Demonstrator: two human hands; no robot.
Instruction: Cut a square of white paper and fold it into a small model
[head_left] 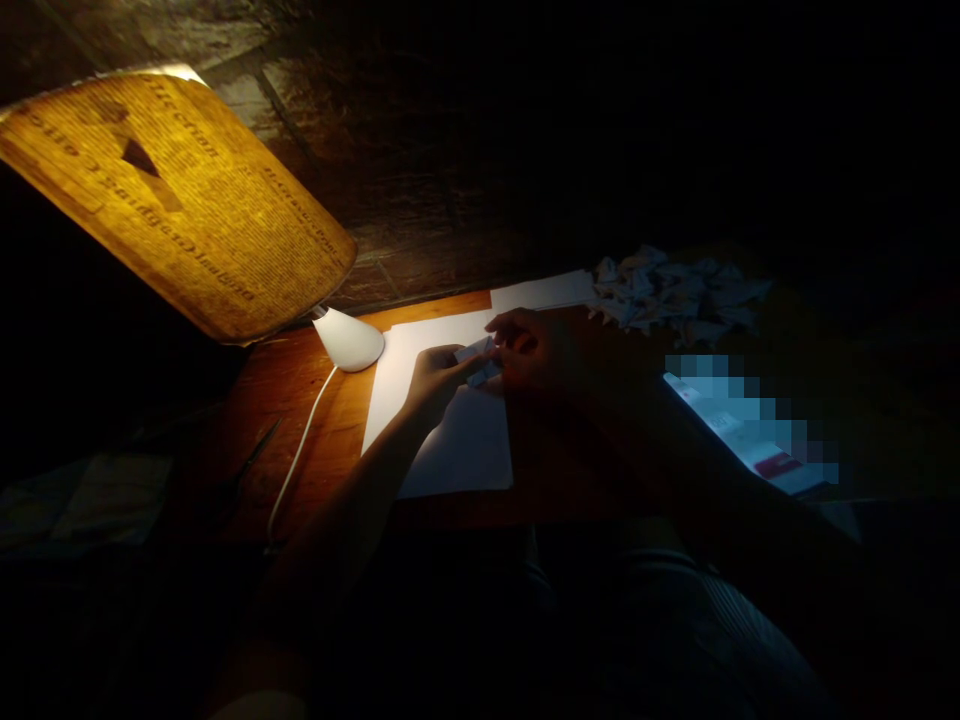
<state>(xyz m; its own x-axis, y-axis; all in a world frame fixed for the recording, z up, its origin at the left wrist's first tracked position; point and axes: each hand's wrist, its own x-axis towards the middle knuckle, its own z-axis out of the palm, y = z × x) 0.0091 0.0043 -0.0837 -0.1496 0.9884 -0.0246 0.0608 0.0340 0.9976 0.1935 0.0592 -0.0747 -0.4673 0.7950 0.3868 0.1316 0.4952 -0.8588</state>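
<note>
Over a white sheet of paper (457, 450) on the wooden table, a small folded piece of paper (480, 372) is held up, with crease lines on its face. My left hand (433, 383) pinches it from the left, thumb along the near side. From the right, my right hand (536, 345) has its curled fingers at the paper's right edge, the thumb touching it and the index finger raised above. Deep shadow covers most of the right hand, so its exact grip is partly hidden.
A lit lamp (187, 200) with a print-patterned shade stands at the left, its white cord (300, 445) crossing the table (262, 400). Scissors (259, 445) lie beside the cord. Folded paper pieces (675, 295) are heaped at the back right, near a glowing screen (742, 430).
</note>
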